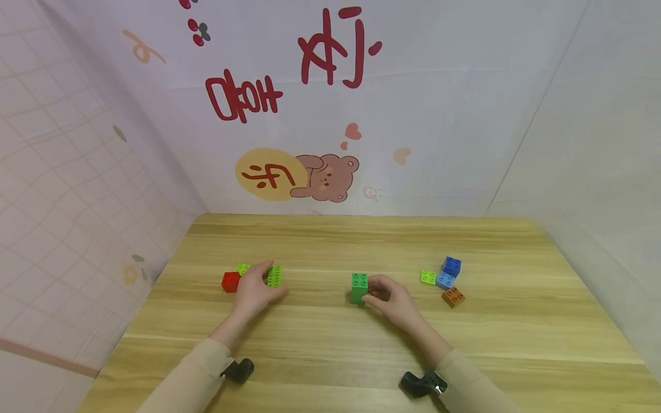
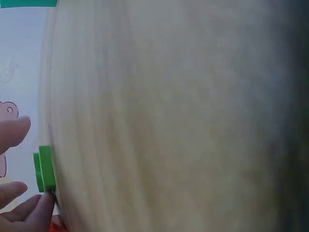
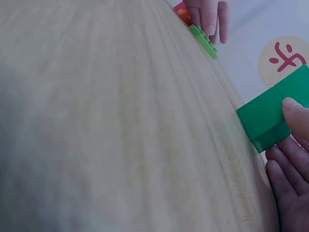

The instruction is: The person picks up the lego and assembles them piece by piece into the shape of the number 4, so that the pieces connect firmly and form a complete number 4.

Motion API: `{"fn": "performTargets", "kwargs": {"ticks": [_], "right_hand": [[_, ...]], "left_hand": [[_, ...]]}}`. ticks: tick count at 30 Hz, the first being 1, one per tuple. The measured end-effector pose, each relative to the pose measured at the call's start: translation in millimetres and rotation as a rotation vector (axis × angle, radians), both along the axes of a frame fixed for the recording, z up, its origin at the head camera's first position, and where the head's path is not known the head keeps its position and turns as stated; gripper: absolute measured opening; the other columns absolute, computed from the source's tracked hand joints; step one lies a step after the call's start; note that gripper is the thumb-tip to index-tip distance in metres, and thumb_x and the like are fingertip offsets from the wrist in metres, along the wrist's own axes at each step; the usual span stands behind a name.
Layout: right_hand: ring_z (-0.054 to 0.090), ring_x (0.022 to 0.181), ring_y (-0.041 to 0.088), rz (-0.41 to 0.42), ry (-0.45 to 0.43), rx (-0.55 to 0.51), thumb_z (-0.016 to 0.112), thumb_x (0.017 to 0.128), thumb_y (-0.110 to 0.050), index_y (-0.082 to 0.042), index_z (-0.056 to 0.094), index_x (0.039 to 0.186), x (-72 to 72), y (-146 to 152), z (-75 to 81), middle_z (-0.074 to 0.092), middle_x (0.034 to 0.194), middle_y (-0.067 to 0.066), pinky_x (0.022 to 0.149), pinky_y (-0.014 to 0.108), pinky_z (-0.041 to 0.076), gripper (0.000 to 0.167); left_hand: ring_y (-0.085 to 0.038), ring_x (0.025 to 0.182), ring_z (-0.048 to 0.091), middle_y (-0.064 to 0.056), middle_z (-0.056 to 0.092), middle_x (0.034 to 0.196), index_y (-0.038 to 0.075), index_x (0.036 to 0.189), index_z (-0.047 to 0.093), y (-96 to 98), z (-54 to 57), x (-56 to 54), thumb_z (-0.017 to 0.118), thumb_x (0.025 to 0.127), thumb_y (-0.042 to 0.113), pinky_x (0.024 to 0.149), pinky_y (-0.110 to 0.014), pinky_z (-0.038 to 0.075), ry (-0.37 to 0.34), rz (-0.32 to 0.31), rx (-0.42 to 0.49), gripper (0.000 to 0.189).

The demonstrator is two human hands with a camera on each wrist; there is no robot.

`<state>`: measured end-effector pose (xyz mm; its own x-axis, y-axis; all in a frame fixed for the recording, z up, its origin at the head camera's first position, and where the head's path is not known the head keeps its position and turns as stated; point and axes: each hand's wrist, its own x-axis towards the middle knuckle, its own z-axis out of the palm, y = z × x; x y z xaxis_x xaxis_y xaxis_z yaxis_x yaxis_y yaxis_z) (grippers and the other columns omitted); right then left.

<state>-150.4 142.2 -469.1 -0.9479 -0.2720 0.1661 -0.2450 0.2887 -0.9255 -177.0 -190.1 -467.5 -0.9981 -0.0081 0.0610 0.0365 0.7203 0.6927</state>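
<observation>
My right hand pinches a stack of two green building bricks near the middle of the table. In the right wrist view, the thumb lies on the side of the green stack, close to the seam between its bricks. To the left, my left hand reaches over a flat light green building brick, with thumb and forefinger spread apart. The left wrist view has a lower fingertip right at one end of this light green brick. Beside that hand sits a red brick, and a small light green brick is partly covered.
At the right lie a small light green brick, a light blue brick, a dark blue brick and a brown brick. The wooden table meets a printed cloth wall at its far edge.
</observation>
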Motion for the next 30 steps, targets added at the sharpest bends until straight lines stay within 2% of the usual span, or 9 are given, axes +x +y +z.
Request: {"fn": "performTargets", "kwargs": {"ticks": [4,8,16,23,30], "right_hand": [[0.063,0.105,0.039,0.008,0.006,-0.008,0.073,0.087,0.001,0.008,0.062,0.118,0.3,0.4,-0.1,0.067,0.112,0.021,0.092,0.053,0.050,0.033],[0.063,0.106,0.040,0.009,0.004,-0.006,0.073,0.088,0.001,0.008,0.062,0.118,0.6,0.3,0.8,0.066,0.113,0.022,0.092,0.054,0.050,0.033],[0.063,0.105,0.039,0.001,-0.005,0.009,0.072,0.087,0.002,0.007,0.063,0.118,0.3,-1.2,2.0,0.067,0.112,0.021,0.092,0.053,0.050,0.033],[0.063,0.106,0.040,0.001,-0.006,0.002,0.072,0.088,0.002,0.007,0.062,0.118,0.3,-0.9,2.3,0.067,0.112,0.021,0.092,0.054,0.050,0.032],[0.063,0.106,0.039,0.006,-0.006,-0.008,0.072,0.088,0.001,0.008,0.062,0.119,0.9,0.3,2.0,0.067,0.112,0.021,0.093,0.054,0.050,0.033]], "left_hand": [[-0.039,0.117,0.056,-0.026,0.055,0.134,-0.007,0.138,0.052,2.3,-2.9,-3.6,0.086,0.075,0.020,0.098,-0.050,0.047,0.000,-0.026,-0.024,0.076],[-0.040,0.123,0.051,-0.025,0.056,0.134,-0.007,0.136,0.054,5.5,-7.0,-8.1,0.086,0.076,0.018,0.103,-0.052,0.042,0.007,-0.059,-0.036,0.072],[-0.035,0.113,0.059,-0.023,0.057,0.131,-0.006,0.133,0.058,9.9,-9.3,-11.6,0.086,0.076,0.011,0.095,-0.046,0.050,-0.003,-0.065,0.037,0.065],[-0.036,0.118,0.056,-0.022,0.057,0.132,-0.005,0.134,0.057,10.7,-10.4,-12.2,0.082,0.079,0.004,0.099,-0.046,0.047,-0.012,-0.097,0.042,0.061],[-0.037,0.124,0.052,-0.021,0.057,0.133,-0.004,0.134,0.057,10.9,-10.1,-12.1,0.082,0.079,0.005,0.104,-0.049,0.042,-0.025,-0.127,0.037,0.061]]}}
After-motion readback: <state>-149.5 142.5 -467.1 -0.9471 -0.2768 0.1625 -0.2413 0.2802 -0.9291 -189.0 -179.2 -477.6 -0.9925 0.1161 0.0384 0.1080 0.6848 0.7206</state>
